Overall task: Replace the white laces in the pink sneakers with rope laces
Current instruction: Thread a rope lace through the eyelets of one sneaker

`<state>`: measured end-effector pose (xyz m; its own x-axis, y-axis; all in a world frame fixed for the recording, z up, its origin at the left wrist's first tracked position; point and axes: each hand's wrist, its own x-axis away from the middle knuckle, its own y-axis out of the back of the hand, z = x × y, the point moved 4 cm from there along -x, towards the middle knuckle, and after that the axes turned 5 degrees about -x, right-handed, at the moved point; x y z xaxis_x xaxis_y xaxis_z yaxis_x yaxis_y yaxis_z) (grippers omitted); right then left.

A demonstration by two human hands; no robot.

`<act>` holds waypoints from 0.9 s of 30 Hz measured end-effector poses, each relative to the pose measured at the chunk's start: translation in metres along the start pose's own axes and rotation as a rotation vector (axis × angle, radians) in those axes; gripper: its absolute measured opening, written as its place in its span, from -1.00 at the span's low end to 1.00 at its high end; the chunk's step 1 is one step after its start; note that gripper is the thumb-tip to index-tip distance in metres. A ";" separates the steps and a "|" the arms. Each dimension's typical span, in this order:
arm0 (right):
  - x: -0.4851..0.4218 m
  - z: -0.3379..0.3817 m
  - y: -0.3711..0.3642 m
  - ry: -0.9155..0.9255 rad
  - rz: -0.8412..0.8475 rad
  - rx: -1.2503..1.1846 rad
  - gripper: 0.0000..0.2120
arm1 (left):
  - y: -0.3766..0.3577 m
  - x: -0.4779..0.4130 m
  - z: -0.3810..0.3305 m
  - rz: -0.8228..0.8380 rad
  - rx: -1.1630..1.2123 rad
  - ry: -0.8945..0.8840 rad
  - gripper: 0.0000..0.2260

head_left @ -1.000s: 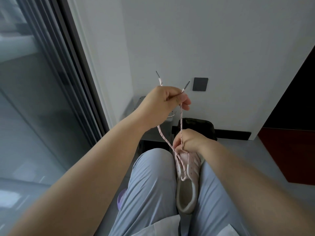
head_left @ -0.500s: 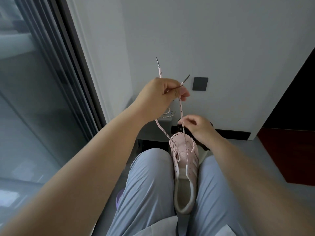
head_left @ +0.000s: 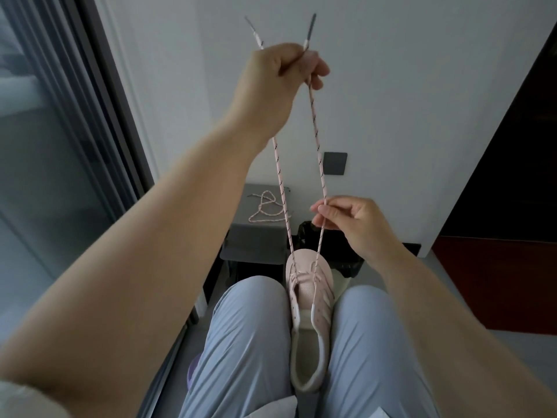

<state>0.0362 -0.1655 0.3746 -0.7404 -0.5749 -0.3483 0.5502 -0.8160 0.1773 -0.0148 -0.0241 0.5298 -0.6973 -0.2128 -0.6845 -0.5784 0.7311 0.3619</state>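
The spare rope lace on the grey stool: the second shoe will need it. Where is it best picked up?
A judgement: pinch the spare rope lace at its upper loop, coming from above. It lies flat in a loose tangle on the grey stool, so that loop stands clear of the crossings. Its tips are too small to aim for here.

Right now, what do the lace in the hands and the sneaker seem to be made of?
The rope lace looks like round braided cord, matte pink with dark flecks; its grey tips are probably plastic. The pink sneaker seems to have a soft matte upper, knit or suede-like, too blurred to say which, with white stripes and a paler, likely rubber sole.
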 end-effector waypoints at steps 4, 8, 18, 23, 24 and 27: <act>-0.008 0.030 0.009 0.083 -0.065 0.009 -0.80 | 0.009 -0.003 0.010 -0.043 0.099 0.126 -0.76; -0.019 0.059 0.007 0.104 -0.058 0.003 -0.83 | 0.006 -0.002 0.016 0.012 0.154 0.150 -0.75; -0.046 0.117 -0.007 0.250 -0.222 0.069 -0.86 | 0.006 -0.011 -0.011 0.050 0.209 0.073 -0.75; -0.054 0.135 -0.006 0.295 -0.262 0.127 -0.86 | 0.010 -0.024 -0.034 0.047 0.234 0.005 -0.74; -0.056 0.137 -0.008 0.299 -0.253 0.138 -0.85 | 0.010 -0.026 -0.037 0.043 0.234 0.001 -0.73; -0.056 0.135 -0.014 0.278 -0.200 0.154 -0.88 | 0.008 -0.028 -0.039 0.036 0.247 0.013 -0.71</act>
<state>0.0176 -0.1303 0.5156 -0.6826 -0.3826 -0.6226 0.3254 -0.9220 0.2099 -0.0163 -0.0372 0.5763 -0.7218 -0.1909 -0.6653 -0.4333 0.8742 0.2191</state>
